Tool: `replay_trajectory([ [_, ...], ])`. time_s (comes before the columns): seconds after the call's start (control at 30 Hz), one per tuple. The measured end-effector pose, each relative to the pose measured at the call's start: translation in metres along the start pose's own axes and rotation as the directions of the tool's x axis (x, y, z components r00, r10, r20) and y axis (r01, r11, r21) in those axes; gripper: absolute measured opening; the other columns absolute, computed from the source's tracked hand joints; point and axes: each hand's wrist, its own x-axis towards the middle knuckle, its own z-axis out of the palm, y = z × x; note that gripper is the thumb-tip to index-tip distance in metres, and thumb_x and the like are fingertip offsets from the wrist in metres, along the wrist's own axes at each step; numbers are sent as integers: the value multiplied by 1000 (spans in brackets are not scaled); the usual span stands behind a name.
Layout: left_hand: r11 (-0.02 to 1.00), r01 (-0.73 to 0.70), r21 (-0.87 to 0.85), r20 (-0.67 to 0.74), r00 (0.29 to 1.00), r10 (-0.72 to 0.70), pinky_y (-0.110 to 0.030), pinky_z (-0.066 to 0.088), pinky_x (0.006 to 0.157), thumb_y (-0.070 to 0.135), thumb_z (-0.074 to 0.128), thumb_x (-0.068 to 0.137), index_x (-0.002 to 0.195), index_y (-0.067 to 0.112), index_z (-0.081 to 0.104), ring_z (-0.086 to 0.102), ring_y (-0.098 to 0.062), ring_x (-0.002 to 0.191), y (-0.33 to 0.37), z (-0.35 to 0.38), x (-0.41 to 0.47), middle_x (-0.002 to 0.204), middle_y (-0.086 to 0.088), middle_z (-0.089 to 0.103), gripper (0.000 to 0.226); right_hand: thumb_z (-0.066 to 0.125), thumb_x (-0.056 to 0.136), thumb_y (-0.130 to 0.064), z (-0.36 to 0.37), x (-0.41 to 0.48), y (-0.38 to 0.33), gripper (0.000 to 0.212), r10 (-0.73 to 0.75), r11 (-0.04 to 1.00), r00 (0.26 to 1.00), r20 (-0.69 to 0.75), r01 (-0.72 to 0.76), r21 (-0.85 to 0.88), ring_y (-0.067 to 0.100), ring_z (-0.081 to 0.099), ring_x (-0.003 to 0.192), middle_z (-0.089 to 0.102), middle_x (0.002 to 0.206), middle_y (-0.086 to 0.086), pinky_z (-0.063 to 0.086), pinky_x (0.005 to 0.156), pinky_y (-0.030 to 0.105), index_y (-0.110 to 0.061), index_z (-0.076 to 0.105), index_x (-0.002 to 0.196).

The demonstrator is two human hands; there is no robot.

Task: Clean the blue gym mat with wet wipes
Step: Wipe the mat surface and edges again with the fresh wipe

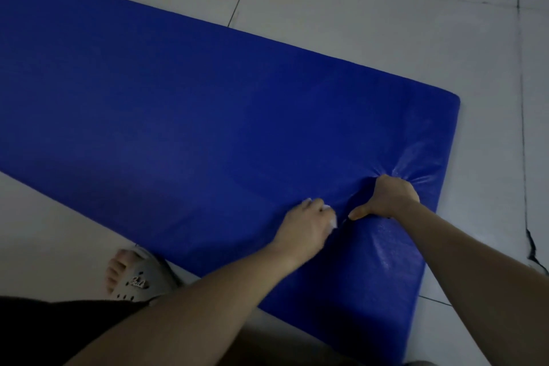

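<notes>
The blue gym mat runs from upper left to lower right, mostly up-left of the left hand clutching a wet wipe, while the right hand grips its bunched cover.

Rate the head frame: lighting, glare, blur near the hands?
Head view: dim and underexposed overall; soft glare on the blue gym mat where its cover puckers around the right hand; also in the head view, the left hand and its wet wipe look slightly smeared; the floor tile joint at the right bows slightly, a wide-angle effect.
</notes>
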Motion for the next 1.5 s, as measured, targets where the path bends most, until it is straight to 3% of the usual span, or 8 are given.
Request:
replay_trajectory([
  [0.2, 937, 317, 148, -137, 945, -298, -41, 49, 86, 27, 57, 100, 106, 17, 69, 61, -28, 96, -100, -68, 3, 109, -7, 62, 17, 86, 39, -77, 0, -2, 0, 83, 5, 999, 1000, 26, -6, 37, 21, 58, 84, 55, 85, -2, 54, 76, 39, -23, 38, 79],
  [0.47, 730, 654, -200, -299, 668, -681, -37, 56, 83, 13, 55, 96, 90, 19, 65, 64, -18, 94, -130, -90, -7, 114, 0, 65, 13, 88, 43, -74, -3, -9, -2, 84, 38, 998, 998, 48, -40, 48, 23, 61, 88, 64, 95, 2, 54, 77, 38, -17, 49, 91],
  [0.57, 758, 591, -277, -199, 736, -647, -31, 55, 85, 10, 56, 93, 82, 26, 70, 65, -9, 92, -94, -77, -8, 106, 10, 69, 24, 84, 57, -72, 8, -26, -2, 91, 72, 994, 997, -11, -71, 80, 30, 60, 107, 56, 121, 9, 51, 82, 40, -13, 51, 117],
  [0.7, 845, 422, -328, -78, 880, -469, -21, 51, 82, 8, 59, 87, 80, 31, 71, 62, -2, 82, -31, -26, -23, 93, 15, 65, 27, 78, 67, -66, 28, -53, -15, 64, -10, 999, 997, 72, 7, 41, 28, 61, 106, 60, 114, 4, 51, 79, 36, -16, 54, 101],
  [0.87, 911, 280, -303, 4, 956, -292, -13, 34, 61, 27, 58, 96, 89, 38, 71, 47, -2, 67, 24, 13, -47, 79, 16, 45, 19, 82, 63, -59, 69, -98, -36, 86, -16, 999, 992, 123, 21, -45, 28, 56, 116, 48, 133, 8, 50, 88, 38, -21, 44, 130],
  [1.17, 974, 204, 94, -84, 977, -197, -36, 47, 80, 28, 51, 100, 99, 15, 68, 58, -24, 95, -14, -5, -26, 107, -4, 57, 22, 86, 57, -62, 71, -86, -40, 87, -48, 996, 985, 168, 59, -64, 23, 57, 109, 53, 126, 6, 52, 86, 34, -19, 49, 123],
  [1.37, 836, 513, 194, -234, 852, -468, -41, 52, 81, 26, 57, 94, 113, 15, 70, 59, -30, 103, -128, -79, -37, 118, -8, 59, 26, 87, 57, -63, 71, -81, -42, 80, -73, 990, 982, 175, 92, -103, 18, 51, 94, 56, 116, 1, 53, 85, 34, -20, 49, 113],
  [1.5, 789, 613, 42, -210, 777, -593, -39, 55, 73, 21, 57, 92, 73, 11, 60, 65, -29, 100, -139, -91, -44, 105, -8, 67, 22, 88, 57, -63, 68, -83, -43, 78, -74, 988, 983, 170, 95, -123, 18, 52, 93, 54, 105, -1, 52, 82, 33, -21, 46, 108],
])
